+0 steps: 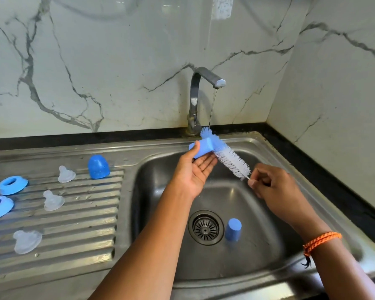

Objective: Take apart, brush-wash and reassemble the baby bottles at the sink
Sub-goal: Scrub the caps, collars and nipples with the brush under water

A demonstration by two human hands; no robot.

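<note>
A small blue bottle [200, 150] is held over the steel sink [275, 245], lying across the fingers of the left hand [194, 169], thumb curled onto its far end. A blue and white bottle brush [224, 154] crosses the bottle's right end under a thin stream from the tap [200, 100]. The right hand [273, 187] pinches the brush's wire stem. A second blue bottle [233, 230] stands beside the drain [205, 228]. On the ribbed draining board [74, 239] to the left lie three clear teats [52, 200], two blue collar rings [13, 185] and a blue domed cap [98, 166]
</note>
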